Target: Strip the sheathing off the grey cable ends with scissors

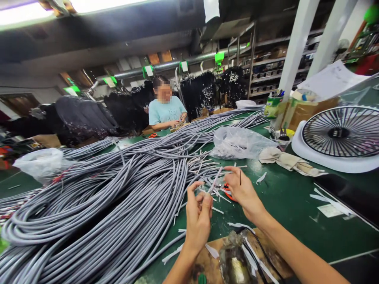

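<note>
My left hand (199,215) is closed, thumb against fingers, around a pale strip-like cable end (216,178) that points up and to the right. Close beside it, my right hand (244,193) has its fingers curled together near the tip of that end. Whatever they pinch, if anything, is too small to make out. Beneath and behind the hands lie a red-handled tool (228,193) and scattered white strips (218,210). A large heap of grey cables (127,189) spreads to the left, many with stripped pale ends (199,162) near my hands.
A clear plastic bag (237,142), cloth gloves (288,161) and a white fan (340,138) stand on the green table (284,201). Close in front is a wooden board (204,266) with a metal block (237,262) and black cord. Across the table sits a person (166,110).
</note>
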`<state>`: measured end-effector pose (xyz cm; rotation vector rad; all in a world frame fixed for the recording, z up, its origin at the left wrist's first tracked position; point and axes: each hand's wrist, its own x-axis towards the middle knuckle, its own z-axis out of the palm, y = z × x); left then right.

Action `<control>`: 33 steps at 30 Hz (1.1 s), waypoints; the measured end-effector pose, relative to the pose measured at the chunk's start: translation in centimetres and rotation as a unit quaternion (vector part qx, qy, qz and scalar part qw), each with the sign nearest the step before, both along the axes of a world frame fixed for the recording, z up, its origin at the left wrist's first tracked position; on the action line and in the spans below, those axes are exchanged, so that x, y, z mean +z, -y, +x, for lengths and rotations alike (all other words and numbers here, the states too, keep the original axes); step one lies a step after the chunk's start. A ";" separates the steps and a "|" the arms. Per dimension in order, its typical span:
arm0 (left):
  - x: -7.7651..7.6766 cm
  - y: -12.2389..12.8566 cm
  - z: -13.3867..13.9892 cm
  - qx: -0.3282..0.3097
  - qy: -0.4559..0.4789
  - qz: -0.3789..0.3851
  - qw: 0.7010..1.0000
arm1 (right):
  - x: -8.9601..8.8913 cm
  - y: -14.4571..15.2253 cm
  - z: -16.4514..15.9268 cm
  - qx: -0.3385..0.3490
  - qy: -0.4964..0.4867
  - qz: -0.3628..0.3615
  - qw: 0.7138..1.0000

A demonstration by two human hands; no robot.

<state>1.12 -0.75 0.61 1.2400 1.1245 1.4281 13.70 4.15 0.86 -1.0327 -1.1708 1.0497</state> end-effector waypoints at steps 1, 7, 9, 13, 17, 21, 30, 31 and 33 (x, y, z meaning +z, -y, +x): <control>0.0 0.0 0.0 0.000 0.000 0.001 1.000 | 0.0 0.1 -0.3 0.053 -0.012 -0.014 0.998; -0.4 0.0 0.4 0.011 -0.037 -0.001 0.999 | 0.3 0.6 -0.9 0.190 -0.018 -0.021 0.981; -0.6 -0.1 0.6 0.026 -0.059 0.004 0.998 | 0.3 0.7 -0.9 0.167 0.000 -0.006 0.986; -0.8 -0.4 0.6 0.028 -0.090 0.013 0.995 | 0.4 1.1 -0.8 0.057 0.137 0.106 0.983; -1.1 -0.7 0.3 0.027 -0.138 0.026 0.990 | 0.5 1.9 -0.8 0.000 0.227 0.210 0.951; -1.2 -0.8 0.0 0.029 -0.143 0.040 0.989 | -0.1 1.7 -0.8 0.037 0.212 0.173 0.961; -0.3 -0.7 -0.5 -0.034 -0.035 0.001 0.999 | 0.6 1.1 -0.9 0.166 -0.111 0.003 0.980; -0.2 -0.7 -0.5 -0.044 -0.033 -0.003 0.998 | 0.7 1.3 -0.9 0.194 -0.107 0.005 0.975; 0.0 -0.8 -0.4 -0.069 -0.028 -0.013 0.997 | 0.9 1.4 -1.0 0.216 -0.072 0.020 0.973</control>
